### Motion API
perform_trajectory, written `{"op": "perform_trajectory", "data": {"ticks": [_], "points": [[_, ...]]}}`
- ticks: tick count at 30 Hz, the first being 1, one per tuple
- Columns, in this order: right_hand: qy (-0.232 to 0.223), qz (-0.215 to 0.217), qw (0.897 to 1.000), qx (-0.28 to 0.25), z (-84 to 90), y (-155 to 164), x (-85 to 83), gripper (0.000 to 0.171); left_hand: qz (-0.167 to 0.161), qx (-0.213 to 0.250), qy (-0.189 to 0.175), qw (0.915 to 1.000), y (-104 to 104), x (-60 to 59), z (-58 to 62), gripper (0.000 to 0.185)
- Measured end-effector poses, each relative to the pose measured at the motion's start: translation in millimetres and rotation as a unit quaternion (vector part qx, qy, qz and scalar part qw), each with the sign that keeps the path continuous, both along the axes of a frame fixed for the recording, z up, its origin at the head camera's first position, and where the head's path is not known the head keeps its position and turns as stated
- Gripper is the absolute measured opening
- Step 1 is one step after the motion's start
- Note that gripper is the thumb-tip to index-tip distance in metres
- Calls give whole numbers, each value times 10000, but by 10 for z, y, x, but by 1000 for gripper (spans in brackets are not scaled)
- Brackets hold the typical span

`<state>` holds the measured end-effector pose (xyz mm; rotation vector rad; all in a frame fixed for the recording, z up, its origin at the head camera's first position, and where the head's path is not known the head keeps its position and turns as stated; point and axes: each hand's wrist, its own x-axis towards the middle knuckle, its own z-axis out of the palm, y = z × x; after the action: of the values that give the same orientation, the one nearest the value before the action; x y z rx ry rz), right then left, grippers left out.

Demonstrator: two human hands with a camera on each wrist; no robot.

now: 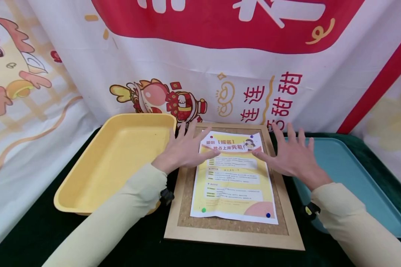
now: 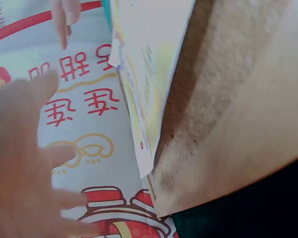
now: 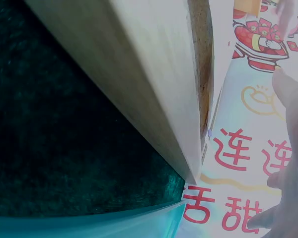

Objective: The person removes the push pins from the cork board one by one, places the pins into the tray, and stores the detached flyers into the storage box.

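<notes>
My left hand (image 1: pixel 182 150) and right hand (image 1: pixel 292 157) lie spread on the flyer (image 1: pixel 232 178); each grip released; corkboard (image 1: pixel 187 207) beneath.

Flyer (image 1: pixel 233 178) headline reads 报名 and 先机; body print illegible. Backdrop banner (image 1: pixel 280 100) behind the flyer carries red characters 连连 and 甜甜.
</notes>
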<state>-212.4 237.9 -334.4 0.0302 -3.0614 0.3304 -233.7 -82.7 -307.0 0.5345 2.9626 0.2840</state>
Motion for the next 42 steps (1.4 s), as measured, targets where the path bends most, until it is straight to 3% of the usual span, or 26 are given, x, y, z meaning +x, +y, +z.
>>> {"op": "perform_trajectory", "data": {"ticks": [5,12,18,25,37,42], "points": [[152,44,9998,-158,-2,14,-13,118,-416,-172,-843,9954,-49,52,9,96],[100,247,9989,-385,71,20,-43,113,-1109,-246,-1531,9817,-125,115,-21,95],[-132,353,9965,-743,88,-72,-90,114,-1196,-397,-2126,9690,-174,152,-79,104],[-195,393,9914,-1231,92,-171,-122,111,-1250,-396,-2158,9676,-131,120,-125,109],[-71,853,9779,-1907,198,-361,-247,85,-1326,-480,-2040,9688,-144,81,-135,109],[-182,688,9699,-2328,199,-448,-301,77,-1365,-505,-2019,9685,-120,77,-152,109]]}}
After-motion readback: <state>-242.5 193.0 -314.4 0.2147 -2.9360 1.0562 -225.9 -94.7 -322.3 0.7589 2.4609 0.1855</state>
